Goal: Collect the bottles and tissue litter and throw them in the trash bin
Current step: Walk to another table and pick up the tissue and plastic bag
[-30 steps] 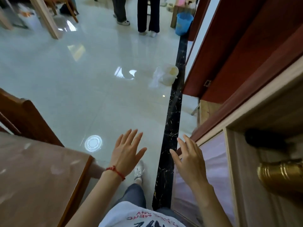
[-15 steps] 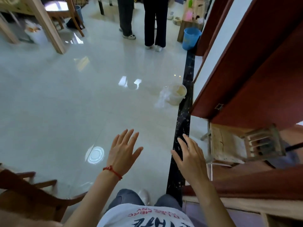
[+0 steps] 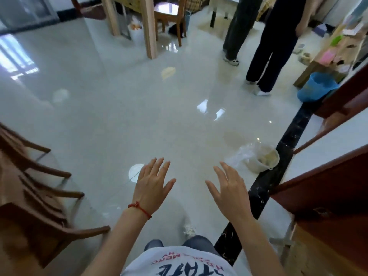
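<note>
Head view shows my fingers (image 3: pixel 155 166) spread straight and apart on both sides, holding and touching nothing; my left hand (image 3: pixel 152 188) with its red string bracelet (image 3: pixel 140 209) and my right hand (image 3: pixel 231 193) hover level over the glossy floor (image 3: pixel 119 116); no bottles or tissue litter can be made out from here; the pale bin (image 3: pixel 262 160) with its loose plastic liner stands ahead to my right against the black threshold strip (image 3: pixel 288 140), a blue bucket (image 3: pixel 316 86) farther off; I judge I should scan for litter first, noting the bin's place for the drop.
</note>
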{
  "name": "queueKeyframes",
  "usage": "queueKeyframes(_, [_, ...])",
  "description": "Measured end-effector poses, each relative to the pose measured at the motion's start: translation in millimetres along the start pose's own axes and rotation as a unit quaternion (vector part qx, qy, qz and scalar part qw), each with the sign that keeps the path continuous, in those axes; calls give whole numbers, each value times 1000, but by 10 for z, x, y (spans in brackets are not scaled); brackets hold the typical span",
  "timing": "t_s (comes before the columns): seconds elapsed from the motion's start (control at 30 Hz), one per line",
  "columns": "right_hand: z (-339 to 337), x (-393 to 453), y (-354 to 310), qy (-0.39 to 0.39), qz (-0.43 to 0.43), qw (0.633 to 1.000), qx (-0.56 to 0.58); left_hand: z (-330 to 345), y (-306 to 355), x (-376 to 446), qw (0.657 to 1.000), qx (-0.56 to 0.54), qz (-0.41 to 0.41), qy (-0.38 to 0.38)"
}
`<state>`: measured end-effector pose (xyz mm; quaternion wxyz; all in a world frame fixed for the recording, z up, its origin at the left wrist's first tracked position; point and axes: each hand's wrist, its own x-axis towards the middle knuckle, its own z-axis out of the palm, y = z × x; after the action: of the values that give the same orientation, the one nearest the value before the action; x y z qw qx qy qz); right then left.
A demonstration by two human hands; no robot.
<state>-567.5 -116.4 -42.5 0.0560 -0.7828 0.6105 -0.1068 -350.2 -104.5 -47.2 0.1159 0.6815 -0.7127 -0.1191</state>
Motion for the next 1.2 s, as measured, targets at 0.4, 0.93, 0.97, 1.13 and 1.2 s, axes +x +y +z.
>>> queueKeyframes(0.4, [138,1473,-196,-50,-270,961,45,-114,-165,189,965,-5,-249,81])
queueKeyframes(0.93, [862,2913,-1934,-87,-382,917,77,-683,-1936,863,928,39,-359,89])
queueKeyframes(0.97, [890,3046,-2062,-84,-381,917,78,-740,-2091,956,929,38,-357,89])
queueKeyframes(1.13, [1003,3666,-2549,-63,-360,927,81,-980,-2786,1382,935,38,-340,91])
queueKeyframes(1.2, [1059,3926,-2707,-66,-353,930,77,-1082,-3035,1581,936,38,-339,92])
